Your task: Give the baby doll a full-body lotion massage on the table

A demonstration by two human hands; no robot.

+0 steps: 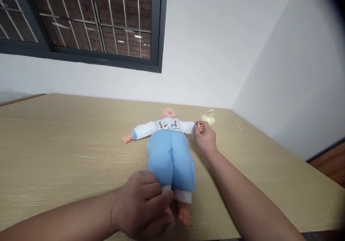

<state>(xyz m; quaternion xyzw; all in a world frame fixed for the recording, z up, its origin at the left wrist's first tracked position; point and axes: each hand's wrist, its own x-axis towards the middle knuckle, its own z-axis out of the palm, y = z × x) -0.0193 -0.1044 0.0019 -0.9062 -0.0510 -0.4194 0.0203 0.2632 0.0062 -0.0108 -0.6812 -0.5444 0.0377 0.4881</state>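
The left hand is gripping the doll's foot, the right hand is pinching its wrist; uneven pulling could be dragging it off the tabletop.

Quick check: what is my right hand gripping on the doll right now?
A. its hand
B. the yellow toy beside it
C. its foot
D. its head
A: the right hand pinches the hand of the doll at the end of its outstretched white sleeve, while the left hand holds a foot.
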